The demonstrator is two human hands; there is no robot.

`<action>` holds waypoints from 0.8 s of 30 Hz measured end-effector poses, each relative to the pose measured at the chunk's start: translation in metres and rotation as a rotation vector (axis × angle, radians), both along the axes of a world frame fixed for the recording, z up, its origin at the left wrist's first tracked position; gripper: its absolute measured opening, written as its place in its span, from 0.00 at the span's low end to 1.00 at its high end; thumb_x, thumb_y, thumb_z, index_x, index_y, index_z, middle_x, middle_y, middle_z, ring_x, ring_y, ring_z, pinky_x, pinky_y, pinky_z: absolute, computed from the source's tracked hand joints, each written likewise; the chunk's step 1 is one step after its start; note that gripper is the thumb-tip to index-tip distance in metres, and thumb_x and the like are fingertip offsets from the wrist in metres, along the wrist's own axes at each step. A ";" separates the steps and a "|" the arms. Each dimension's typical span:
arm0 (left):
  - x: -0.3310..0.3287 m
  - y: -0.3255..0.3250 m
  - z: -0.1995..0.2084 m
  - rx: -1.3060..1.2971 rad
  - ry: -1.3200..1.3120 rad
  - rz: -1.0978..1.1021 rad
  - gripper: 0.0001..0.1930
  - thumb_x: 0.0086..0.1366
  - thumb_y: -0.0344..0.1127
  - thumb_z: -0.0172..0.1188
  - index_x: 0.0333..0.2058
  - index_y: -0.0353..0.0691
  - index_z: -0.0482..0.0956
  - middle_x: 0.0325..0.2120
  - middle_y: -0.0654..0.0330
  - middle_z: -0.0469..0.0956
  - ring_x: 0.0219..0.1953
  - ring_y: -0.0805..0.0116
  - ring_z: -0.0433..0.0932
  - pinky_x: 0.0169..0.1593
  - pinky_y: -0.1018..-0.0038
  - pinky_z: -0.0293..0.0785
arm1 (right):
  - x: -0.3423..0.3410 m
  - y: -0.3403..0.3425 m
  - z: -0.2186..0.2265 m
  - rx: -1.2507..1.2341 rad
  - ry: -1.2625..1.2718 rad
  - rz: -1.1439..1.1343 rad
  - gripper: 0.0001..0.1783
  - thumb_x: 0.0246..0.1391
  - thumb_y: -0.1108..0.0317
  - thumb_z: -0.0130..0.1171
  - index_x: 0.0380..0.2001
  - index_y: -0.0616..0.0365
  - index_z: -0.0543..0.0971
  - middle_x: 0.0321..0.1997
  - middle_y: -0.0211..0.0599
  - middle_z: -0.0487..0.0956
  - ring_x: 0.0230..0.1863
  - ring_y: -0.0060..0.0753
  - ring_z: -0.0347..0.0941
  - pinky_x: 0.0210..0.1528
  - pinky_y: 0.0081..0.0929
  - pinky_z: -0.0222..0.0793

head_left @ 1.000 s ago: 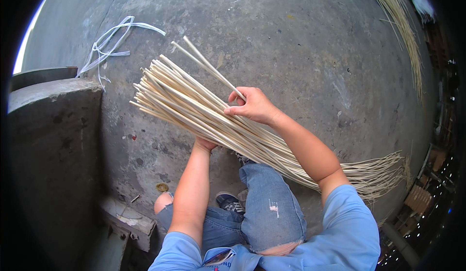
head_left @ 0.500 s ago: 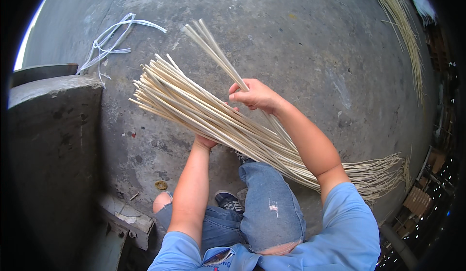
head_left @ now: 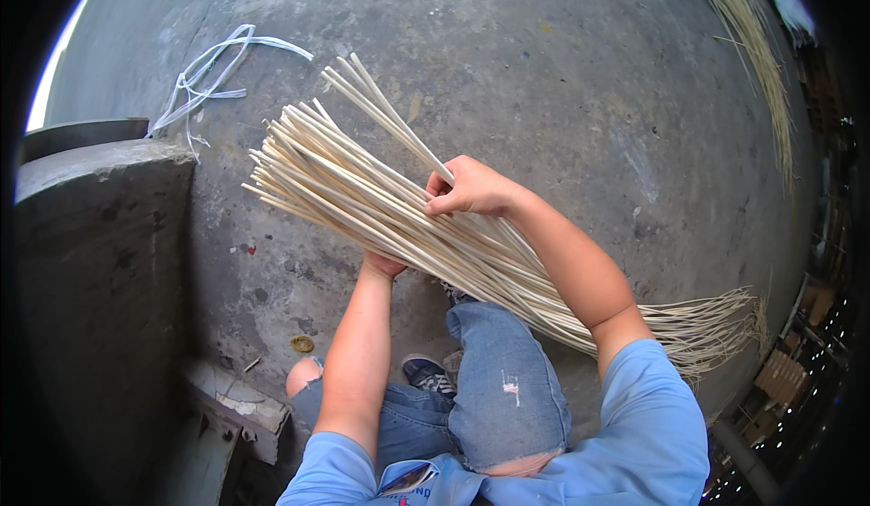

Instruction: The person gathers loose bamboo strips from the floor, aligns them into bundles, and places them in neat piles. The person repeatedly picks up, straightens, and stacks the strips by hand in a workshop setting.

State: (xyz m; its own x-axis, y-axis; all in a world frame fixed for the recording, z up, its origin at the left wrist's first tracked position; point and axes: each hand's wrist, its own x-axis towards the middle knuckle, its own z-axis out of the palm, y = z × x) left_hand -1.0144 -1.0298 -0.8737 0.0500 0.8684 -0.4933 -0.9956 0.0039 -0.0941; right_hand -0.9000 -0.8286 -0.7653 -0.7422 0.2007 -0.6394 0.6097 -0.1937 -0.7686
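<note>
Closest to my feed I have a light blue shirt (head_left: 625, 424) and ripped blue jeans (head_left: 507, 388), with a dark shoe (head_left: 424, 375) showing between the knees. Just past the knees, the left hand (head_left: 385, 265) holds a thick bundle of pale rods (head_left: 349, 189) from below; the rods hide most of its fingers, so I cannot tell how tightly they curl. The bundle runs aslant across the view, its blunt ends up and to my left, its thinner ends fanning out over the floor to the right, beyond the right arm.

I see the right hand (head_left: 473, 187) on the upper side of the bundle, fingers drawn narrow and holding a few rods (head_left: 390, 118) whose ends stand apart from the rest.

To the left, well apart from the hands, I make out a grey block (head_left: 104, 261) with a curved top edge. Farther out, a tangle of white strips (head_left: 204, 80) lies on the grey concrete floor (head_left: 544, 80) near the block's far corner. Farthest off, at the upper right, another bundle of thin pale strands (head_left: 748, 48) curves along the floor.
</note>
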 end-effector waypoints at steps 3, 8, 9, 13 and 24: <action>0.001 0.002 0.000 -0.023 -0.008 0.014 0.30 0.72 0.53 0.51 0.59 0.32 0.71 0.54 0.45 0.76 0.54 0.51 0.78 0.59 0.53 0.78 | 0.005 0.008 -0.001 -0.096 -0.004 -0.015 0.15 0.42 0.61 0.73 0.29 0.60 0.82 0.26 0.27 0.77 0.29 0.20 0.69 0.33 0.23 0.63; 0.000 0.004 0.002 -0.047 0.036 0.022 0.29 0.73 0.52 0.50 0.60 0.32 0.71 0.55 0.45 0.76 0.55 0.51 0.78 0.58 0.54 0.78 | 0.006 0.011 -0.011 -0.180 0.034 -0.034 0.14 0.44 0.61 0.70 0.30 0.59 0.80 0.25 0.27 0.76 0.27 0.19 0.65 0.29 0.23 0.59; 0.001 0.004 0.003 -0.036 0.027 0.021 0.29 0.73 0.52 0.49 0.60 0.32 0.71 0.55 0.45 0.76 0.54 0.51 0.78 0.58 0.55 0.79 | 0.007 0.012 -0.012 -0.179 0.045 -0.023 0.13 0.44 0.62 0.69 0.30 0.59 0.80 0.25 0.26 0.76 0.27 0.19 0.65 0.29 0.23 0.59; -0.002 0.005 0.006 0.013 -0.007 -0.043 0.29 0.74 0.53 0.48 0.61 0.34 0.70 0.55 0.47 0.76 0.54 0.53 0.78 0.58 0.55 0.78 | 0.006 0.010 -0.015 -0.229 0.090 -0.038 0.10 0.46 0.65 0.63 0.30 0.59 0.79 0.25 0.26 0.75 0.26 0.18 0.65 0.29 0.22 0.60; -0.002 -0.005 -0.005 0.051 -0.033 -0.038 0.27 0.72 0.50 0.52 0.59 0.34 0.72 0.53 0.45 0.77 0.57 0.45 0.76 0.62 0.48 0.74 | 0.003 0.016 -0.020 -0.362 0.056 -0.260 0.10 0.48 0.66 0.65 0.33 0.59 0.79 0.21 0.23 0.69 0.21 0.17 0.61 0.27 0.23 0.61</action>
State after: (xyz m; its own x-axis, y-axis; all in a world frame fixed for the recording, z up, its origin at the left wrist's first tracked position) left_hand -1.0160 -1.0345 -0.8789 0.0990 0.8894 -0.4463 -0.9909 0.0471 -0.1260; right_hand -0.8967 -0.8128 -0.7856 -0.7324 0.1561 -0.6627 0.4645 -0.5972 -0.6540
